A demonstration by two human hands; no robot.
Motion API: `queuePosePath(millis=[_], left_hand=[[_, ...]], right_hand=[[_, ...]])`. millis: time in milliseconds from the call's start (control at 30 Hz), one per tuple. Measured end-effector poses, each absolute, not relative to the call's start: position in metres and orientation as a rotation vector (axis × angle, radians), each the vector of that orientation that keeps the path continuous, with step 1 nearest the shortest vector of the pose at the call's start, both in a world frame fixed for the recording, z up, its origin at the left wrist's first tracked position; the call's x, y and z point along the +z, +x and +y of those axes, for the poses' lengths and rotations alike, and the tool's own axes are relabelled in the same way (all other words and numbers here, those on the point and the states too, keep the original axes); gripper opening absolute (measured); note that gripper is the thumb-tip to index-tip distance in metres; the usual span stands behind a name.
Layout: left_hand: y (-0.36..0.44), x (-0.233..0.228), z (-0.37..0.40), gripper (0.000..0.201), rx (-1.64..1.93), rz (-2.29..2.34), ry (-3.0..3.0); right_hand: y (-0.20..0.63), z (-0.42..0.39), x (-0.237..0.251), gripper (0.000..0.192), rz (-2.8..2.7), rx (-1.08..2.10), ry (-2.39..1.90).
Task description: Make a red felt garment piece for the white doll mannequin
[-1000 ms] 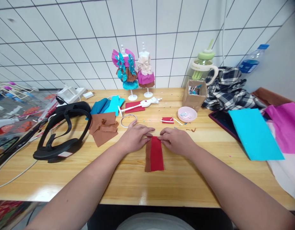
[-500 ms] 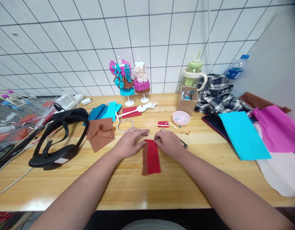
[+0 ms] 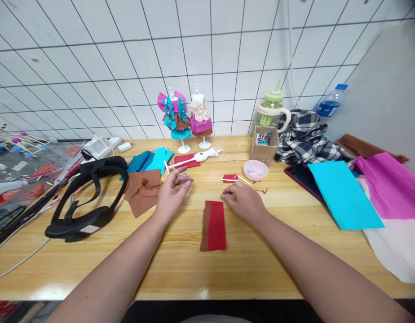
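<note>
Lying flat on the surface, the red and brown cloth strip has its far right corner just beside the right hand. That hand's fingers curl together; whether they pinch anything, I cannot tell. The left hand, thumb and fingers spread, is beside the loose brown cloth. A pink bowl sits beyond the right hand.

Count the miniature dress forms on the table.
3: the ruffled turquoise form stands near the wall; the cream-topped form stands beside it; the white form lies in front, partly on red cloth.
</note>
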State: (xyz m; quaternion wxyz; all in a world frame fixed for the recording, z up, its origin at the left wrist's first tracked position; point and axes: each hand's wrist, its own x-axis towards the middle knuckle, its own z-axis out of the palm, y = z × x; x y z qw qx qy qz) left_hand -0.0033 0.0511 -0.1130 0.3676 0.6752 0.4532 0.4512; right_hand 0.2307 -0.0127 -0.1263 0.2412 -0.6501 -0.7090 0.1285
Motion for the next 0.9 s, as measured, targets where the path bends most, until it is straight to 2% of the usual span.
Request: queuePosePath(millis=[167, 333, 500, 600, 700, 800, 900], left_hand=[[-0.001, -0.113, 0.050, 0.049, 1.103, 1.148, 1.797], [0.000, -0.114, 0.049, 0.046, 1.088, 1.127, 1.821], [0.000, -0.113, 0.049, 0.047, 1.194, 1.117, 1.793], [-0.001, -0.112, 0.046, 0.050, 1.392, 1.097, 1.815], [-0.003, -0.110, 0.041, 0.052, 1.491, 1.011, 1.919], [-0.005, -0.109, 0.035, 0.052, 1.373, 0.921, 2.082], [-0.004, -0.107, 0.031, 0.055, 1.145, 0.819, 2.262]], right_hand=[[0.218, -0.016, -0.127, 0.007, -2.058, 0.400, -1.881], [0.235, -0.008, -0.127, 0.005, -1.833, 0.578, -1.792], [0.244, -0.012, -0.121, 0.013, -1.307, 0.069, -1.536], [0.235, -0.020, -0.116, 0.013, -1.651, -0.112, -1.364], [0.227, -0.024, -0.113, 0.015, -2.194, -0.046, -1.305], [0.228, -0.024, -0.112, 0.011, -2.473, 0.130, -1.284], [0.236, -0.025, -0.110, 0.005, -2.505, 0.354, -1.266]])
